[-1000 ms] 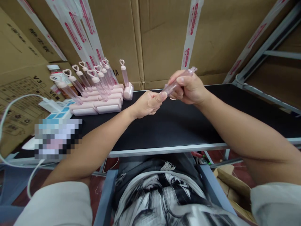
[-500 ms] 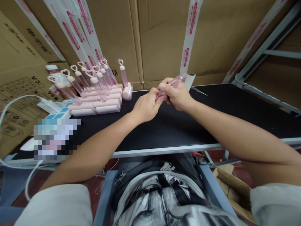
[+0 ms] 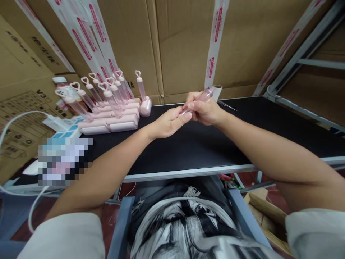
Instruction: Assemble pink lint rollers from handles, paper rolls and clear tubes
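Over the black table, both hands meet at a clear pinkish tube (image 3: 205, 95), which is tilted up to the right. My right hand (image 3: 203, 109) is wrapped round its middle. My left hand (image 3: 171, 121) pinches the lower left end, with the thumb along it; the fingertips there are partly hidden. To the left stand several pink rollers (image 3: 109, 124) with clear upright handles and heart-shaped loops. One more pink roller (image 3: 146, 106) stands apart, nearer the hands.
Behind the right hand is a white cylinder (image 3: 217, 93), with metal tweezers (image 3: 226, 105) beside it. A power strip (image 3: 67, 131), a blurred phone-like object (image 3: 63, 162), a bottle (image 3: 64, 86) and white cables are at the left. Cardboard boxes (image 3: 185, 46) rise behind the black table (image 3: 172, 154).
My left hand has shifted slightly down and left, its thumb now straighter along the tube's end. My right hand still holds the tube, turned slightly.
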Tool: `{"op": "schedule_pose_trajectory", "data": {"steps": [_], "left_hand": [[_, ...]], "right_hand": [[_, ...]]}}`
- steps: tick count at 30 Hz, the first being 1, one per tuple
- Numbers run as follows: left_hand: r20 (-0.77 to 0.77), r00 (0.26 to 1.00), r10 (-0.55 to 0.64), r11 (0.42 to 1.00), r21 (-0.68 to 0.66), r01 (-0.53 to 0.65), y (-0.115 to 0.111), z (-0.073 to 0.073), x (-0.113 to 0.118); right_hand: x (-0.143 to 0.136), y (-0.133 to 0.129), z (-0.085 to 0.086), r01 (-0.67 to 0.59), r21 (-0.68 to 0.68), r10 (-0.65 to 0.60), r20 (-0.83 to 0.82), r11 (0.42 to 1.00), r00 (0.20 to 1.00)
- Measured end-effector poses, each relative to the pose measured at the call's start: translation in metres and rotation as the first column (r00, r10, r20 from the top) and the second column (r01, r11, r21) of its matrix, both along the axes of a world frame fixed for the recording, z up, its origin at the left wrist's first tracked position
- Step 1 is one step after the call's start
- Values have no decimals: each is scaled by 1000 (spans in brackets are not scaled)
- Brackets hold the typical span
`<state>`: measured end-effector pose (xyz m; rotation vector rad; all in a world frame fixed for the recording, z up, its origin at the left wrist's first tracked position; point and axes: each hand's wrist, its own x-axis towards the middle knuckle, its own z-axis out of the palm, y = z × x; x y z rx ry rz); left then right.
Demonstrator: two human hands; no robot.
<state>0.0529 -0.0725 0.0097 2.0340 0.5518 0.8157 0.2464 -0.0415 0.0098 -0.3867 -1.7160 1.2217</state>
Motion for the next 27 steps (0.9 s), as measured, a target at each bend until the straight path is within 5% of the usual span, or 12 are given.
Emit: {"op": "schedule_pose_trajectory", "data": {"steps": [4,7,11,14,19,23,27], "left_hand": [[15,991,-136,944,-301,134,-10,10,-2],[-2,988,-152,922,-361,141,-7,11,-6],[-107,992,73,997,-22,-76,7,-2,-9],[-99,956,277,934,259,-244,11,-12,-5],[-101,907,409,858,381,-345,5,-13,8],[16,943,332,910,259,-325,-4,-4,18],[53,987,153,985,-83,-148,-19,14,22]], "right_hand": [[3,-3,5,-23,15,23,0,1000,1000],[6,-4,8,23,93,-29,60,995,998],[4,-3,5,172,226,-205,132,959,970],[-1,0,-1,246,215,-272,102,945,957],[-2,-1,2,285,88,-289,41,955,956],[0,-6,9,246,19,-246,28,969,969],[1,-13,11,193,38,-192,-23,980,981]]}}
